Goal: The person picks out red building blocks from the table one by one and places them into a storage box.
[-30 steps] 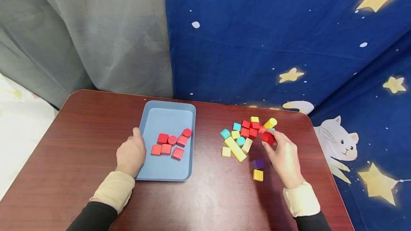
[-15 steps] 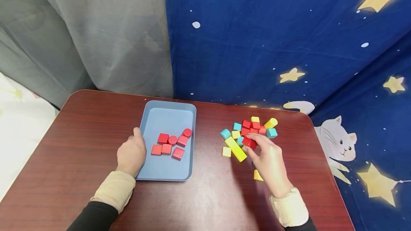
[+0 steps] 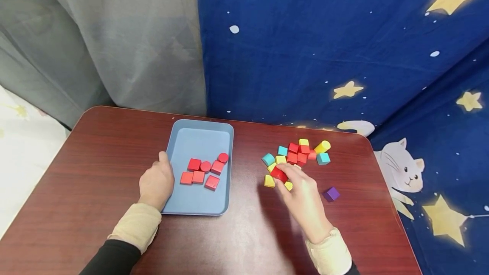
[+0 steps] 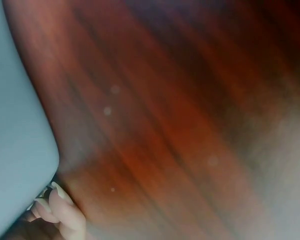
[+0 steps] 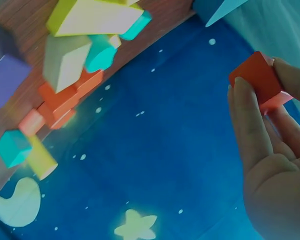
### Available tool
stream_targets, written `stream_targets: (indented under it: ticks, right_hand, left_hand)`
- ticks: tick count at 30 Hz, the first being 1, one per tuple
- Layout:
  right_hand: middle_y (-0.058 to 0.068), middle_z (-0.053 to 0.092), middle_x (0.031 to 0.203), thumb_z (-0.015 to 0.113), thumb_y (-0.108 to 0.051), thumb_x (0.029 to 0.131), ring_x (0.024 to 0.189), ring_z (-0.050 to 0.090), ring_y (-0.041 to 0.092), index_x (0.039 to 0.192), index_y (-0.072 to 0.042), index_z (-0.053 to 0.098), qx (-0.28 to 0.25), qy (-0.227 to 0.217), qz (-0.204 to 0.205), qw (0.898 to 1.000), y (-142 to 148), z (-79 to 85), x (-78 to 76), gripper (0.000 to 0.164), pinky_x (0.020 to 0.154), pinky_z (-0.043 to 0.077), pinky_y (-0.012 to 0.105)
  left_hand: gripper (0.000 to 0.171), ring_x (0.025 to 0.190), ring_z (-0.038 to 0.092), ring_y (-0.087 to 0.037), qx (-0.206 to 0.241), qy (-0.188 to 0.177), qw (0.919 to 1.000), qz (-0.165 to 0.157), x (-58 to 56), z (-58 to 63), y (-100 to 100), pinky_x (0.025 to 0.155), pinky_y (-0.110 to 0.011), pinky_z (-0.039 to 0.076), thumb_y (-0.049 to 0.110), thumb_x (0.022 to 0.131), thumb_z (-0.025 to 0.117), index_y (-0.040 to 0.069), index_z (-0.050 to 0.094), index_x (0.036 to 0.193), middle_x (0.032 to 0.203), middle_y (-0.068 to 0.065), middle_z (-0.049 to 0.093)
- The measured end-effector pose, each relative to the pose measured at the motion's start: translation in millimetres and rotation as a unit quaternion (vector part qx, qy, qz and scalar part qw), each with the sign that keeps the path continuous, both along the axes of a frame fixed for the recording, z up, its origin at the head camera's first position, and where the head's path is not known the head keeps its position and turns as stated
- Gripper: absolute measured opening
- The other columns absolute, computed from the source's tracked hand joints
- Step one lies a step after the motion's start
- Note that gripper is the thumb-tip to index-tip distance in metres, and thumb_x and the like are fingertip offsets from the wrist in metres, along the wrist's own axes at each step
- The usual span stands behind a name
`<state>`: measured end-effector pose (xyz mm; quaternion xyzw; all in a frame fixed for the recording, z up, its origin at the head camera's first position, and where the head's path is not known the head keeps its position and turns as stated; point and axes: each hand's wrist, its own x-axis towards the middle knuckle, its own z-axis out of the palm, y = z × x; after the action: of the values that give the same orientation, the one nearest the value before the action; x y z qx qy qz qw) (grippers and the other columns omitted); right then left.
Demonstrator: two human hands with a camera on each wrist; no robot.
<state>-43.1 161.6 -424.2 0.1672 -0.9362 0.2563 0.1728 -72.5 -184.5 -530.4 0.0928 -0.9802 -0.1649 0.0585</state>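
At its left rim my left hand (image 3: 155,181) grips a blue-grey tray (image 3: 198,139). In the left wrist view its fingertips (image 4: 65,207) curl at the tray's edge (image 4: 20,125). Several red blocks (image 3: 198,177), square and round, lie inside the tray. My right hand (image 3: 303,196) pinches a red block (image 3: 279,175) above the front of the block pile. The right wrist view shows this red block (image 5: 256,77) between thumb and fingers; a paler red patch below it may be a side face or a second block. Part of a long yellow block (image 3: 288,186) is hidden by the hand.
The pile has red blocks (image 3: 293,157), a yellow cylinder (image 3: 323,147), teal blocks (image 3: 323,158) and smaller yellow blocks (image 3: 269,181). A purple block (image 3: 331,194) stands apart at the right. Behind the table (image 3: 114,147) hang grey and blue curtains (image 3: 267,54).
My right hand has moved left with the red block, from the pile's right side to its front left, uncovering the teal and purple blocks. My left hand stays on the tray.
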Motion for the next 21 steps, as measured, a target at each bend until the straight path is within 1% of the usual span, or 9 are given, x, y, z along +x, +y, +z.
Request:
stream_targets:
  ticks: [6, 8, 12, 16, 21]
  right_hand:
    - [0.001, 0.068, 0.111, 0.081, -0.01, 0.073, 0.104, 0.066, 0.016, 0.112, -0.008, 0.069, -0.014, 0.003, 0.02, 1.0, -17.1, -0.1, 2.4, 0.041, 0.089, 0.047, 0.027]
    - [0.002, 0.068, 0.113, 0.08, -0.012, 0.075, 0.106, 0.065, 0.017, 0.112, -0.007, 0.068, -0.013, 0.004, 0.029, 0.999, -22.8, -0.5, 2.7, 0.039, 0.09, 0.046, 0.027]
    - [0.002, 0.068, 0.113, 0.078, -0.017, 0.079, 0.107, 0.064, 0.016, 0.113, -0.01, 0.068, -0.005, -0.006, 0.04, 0.999, -34.1, -2.0, 3.8, 0.037, 0.092, 0.045, 0.026]
    - [-0.002, 0.067, 0.112, 0.077, -0.02, 0.08, 0.106, 0.064, 0.012, 0.115, -0.013, 0.068, -0.003, -0.023, 0.047, 0.999, -44.8, -5.0, 4.6, 0.037, 0.091, 0.044, 0.022]
    - [-0.001, 0.067, 0.111, 0.078, -0.018, 0.079, 0.1, 0.065, 0.011, 0.12, -0.011, 0.065, -0.011, -0.04, 0.061, 0.997, -56.8, -11.7, 6.2, 0.043, 0.087, 0.047, 0.022]
  left_hand:
    - [0.016, 0.052, 0.058, -0.043, -0.002, 0.0, 1.0, 0.004, -1.4, -1.3, 0.3, 0.043, -0.049, 0.041, 0.014, 0.098, 0.04, -0.002, 0.036, 0.098, 0.061, -0.019, 0.048]
    - [0.016, 0.052, 0.058, -0.043, -0.002, -0.001, 1.0, 0.004, -1.5, -1.7, 0.2, 0.043, -0.049, 0.041, 0.014, 0.098, 0.04, -0.002, 0.036, 0.099, 0.061, -0.019, 0.048]
    - [0.016, 0.053, 0.058, -0.044, 0.002, 0.002, 1.0, 0.001, -1.8, -1.8, 0.6, 0.043, -0.05, 0.041, 0.014, 0.098, 0.04, -0.002, 0.037, 0.099, 0.061, -0.02, 0.048]
    - [0.016, 0.053, 0.058, -0.044, 0.004, 0.005, 1.0, 0.0, -2.2, -1.5, 0.5, 0.043, -0.049, 0.041, 0.013, 0.098, 0.04, -0.002, 0.037, 0.098, 0.061, -0.02, 0.048]
    - [0.015, 0.051, 0.057, -0.042, 0.004, 0.002, 1.0, 0.0, -1.8, -0.4, -0.8, 0.042, -0.048, 0.041, 0.013, 0.098, 0.039, -0.002, 0.037, 0.097, 0.06, -0.018, 0.047]
